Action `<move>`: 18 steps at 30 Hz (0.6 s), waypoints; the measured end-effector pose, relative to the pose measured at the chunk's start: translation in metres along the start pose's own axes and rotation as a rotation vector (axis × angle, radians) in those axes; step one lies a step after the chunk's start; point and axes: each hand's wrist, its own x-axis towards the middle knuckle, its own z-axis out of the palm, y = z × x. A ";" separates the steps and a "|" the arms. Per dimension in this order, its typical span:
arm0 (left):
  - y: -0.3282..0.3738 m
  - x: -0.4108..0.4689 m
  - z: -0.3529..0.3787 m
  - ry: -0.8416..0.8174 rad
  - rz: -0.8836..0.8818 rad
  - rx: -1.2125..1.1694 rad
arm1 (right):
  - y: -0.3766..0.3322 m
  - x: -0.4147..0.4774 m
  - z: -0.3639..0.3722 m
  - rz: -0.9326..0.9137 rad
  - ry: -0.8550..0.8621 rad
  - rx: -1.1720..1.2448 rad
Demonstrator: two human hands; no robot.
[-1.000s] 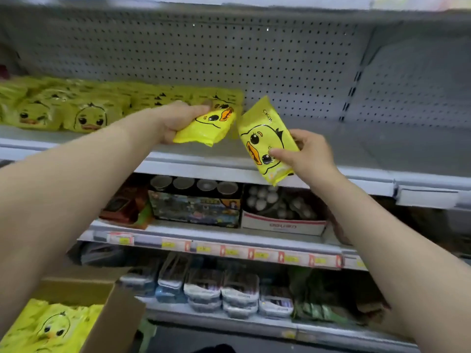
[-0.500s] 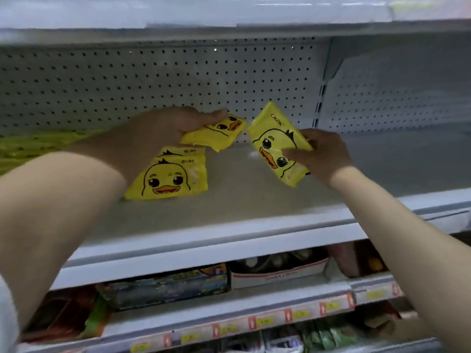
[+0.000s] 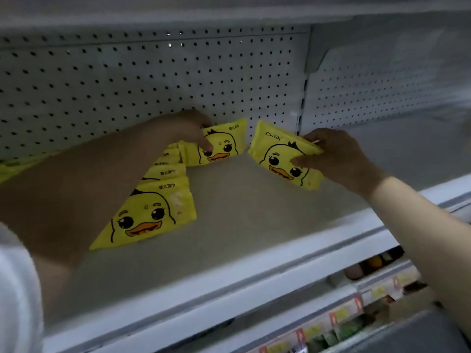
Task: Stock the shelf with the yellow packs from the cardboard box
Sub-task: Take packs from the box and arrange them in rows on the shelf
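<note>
left hand (image 3: 187, 127) grips duck pack (image 3: 225, 145) | right hand (image 3: 334, 156) pinches CKOK pack (image 3: 276, 154)

The person's left arm (image 3: 89, 179) is bare up to a loose white sleeve (image 3: 15, 289), blurred at the lower left corner, the right arm (image 3: 420, 225) is bare as far as the picture's edge, and the left grip (image 3: 188, 126) and right grip (image 3: 336, 156) are bare-fingered.
</note>
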 end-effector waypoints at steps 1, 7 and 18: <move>0.000 0.000 0.002 -0.008 0.000 -0.002 | 0.001 0.001 0.000 0.009 -0.002 0.007; -0.012 0.018 0.015 0.024 0.029 0.031 | -0.001 0.008 0.006 0.027 -0.080 0.039; -0.008 0.006 0.028 0.396 0.043 0.674 | -0.017 0.018 0.023 -0.056 -0.223 0.039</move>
